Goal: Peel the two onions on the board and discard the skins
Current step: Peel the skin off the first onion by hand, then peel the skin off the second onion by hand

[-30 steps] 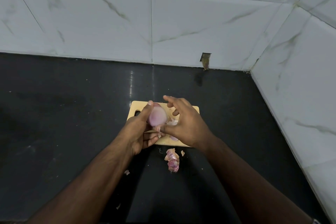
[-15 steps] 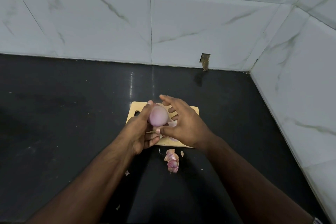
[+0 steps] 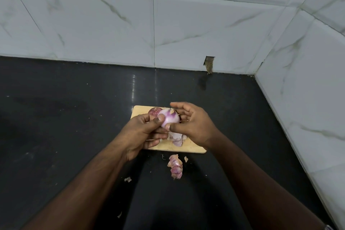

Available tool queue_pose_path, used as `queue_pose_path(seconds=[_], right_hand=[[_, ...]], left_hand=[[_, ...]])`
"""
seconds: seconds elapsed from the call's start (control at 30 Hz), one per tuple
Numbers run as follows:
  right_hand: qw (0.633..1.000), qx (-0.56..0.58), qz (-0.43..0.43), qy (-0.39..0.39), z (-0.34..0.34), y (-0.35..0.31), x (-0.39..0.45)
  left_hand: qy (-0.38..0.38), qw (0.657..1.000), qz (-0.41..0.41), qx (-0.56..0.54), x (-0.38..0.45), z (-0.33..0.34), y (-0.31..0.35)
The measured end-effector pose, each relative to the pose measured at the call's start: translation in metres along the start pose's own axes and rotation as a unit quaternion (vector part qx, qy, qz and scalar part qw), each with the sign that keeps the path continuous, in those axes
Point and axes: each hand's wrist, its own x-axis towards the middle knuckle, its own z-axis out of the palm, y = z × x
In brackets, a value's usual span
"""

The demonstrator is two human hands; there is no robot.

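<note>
1. A dark tabletop [image 3: 74, 117] fills a corner, with tiled walls [image 3: 112, 24] behind and to the right. To the left and toward the viewer it lies wide and bare.
2. A small wooden board [image 3: 194, 147] sits mid-tabletop, well apart from both walls, with open room on every side.
3. The left hand [image 3: 141, 132] curls around a mostly peeled, pale onion [image 3: 170, 119], held just above the board.
4. The right hand [image 3: 192, 127] grips the same onion, thumb on its near side, fingers arched over its top, where a scrap of skin seems to remain.
5. A second onion [image 3: 154, 111], still red-skinned, rests on the board's far left corner. It looks unpeeled, so roughly half the peeling remains.
6. Skins [image 3: 175, 166] lie on the tabletop near the board's front edge, more on the board, none discarded yet.
</note>
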Motion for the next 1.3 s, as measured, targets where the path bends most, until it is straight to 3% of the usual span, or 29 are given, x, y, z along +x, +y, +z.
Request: queue_pose_path(seconds=[0.2,0.3,0.4,0.5,0.7,0.83,0.9,1.03,1.3], right_hand=[[0.998,0.037,0.022,-0.053,-0.015,0.002,0.002],[0.997,0.054,0.028,-0.052,-0.015,0.009,0.003],[0.995,0.088,0.046,0.014,-0.018,0.012,0.006],[0.997,0.03,0.048,0.054,-0.017,0.007,0.013],[0.993,-0.113,0.024,-0.014,0.019,-0.018,0.037],[0.995,-0.054,0.028,-0.083,0.024,-0.032,0.051],[0.997,-0.047,0.021,-0.058,0.014,-0.03,0.057],[0.979,-0.201,0.013,0.033,-0.007,-0.008,0.063],[0.946,-0.321,-0.006,0.034,-0.018,0.024,0.021]], left_hand=[[-0.016,0.999,0.017,-0.038,0.003,-0.004,-0.011],[-0.003,0.998,0.037,0.053,0.001,-0.009,-0.012],[0.063,0.982,0.078,0.161,0.001,-0.025,-0.01],[0.088,0.964,0.114,0.224,0.0,-0.037,-0.004],[0.057,0.937,0.158,0.306,0.009,-0.032,0.002],[0.104,0.942,0.185,0.26,0.017,-0.046,0.009],[0.136,0.937,0.184,0.262,0.025,-0.056,0.008],[0.181,0.927,0.152,0.292,0.049,-0.072,0.0],[0.184,0.912,0.14,0.34,0.071,-0.07,-0.013]])
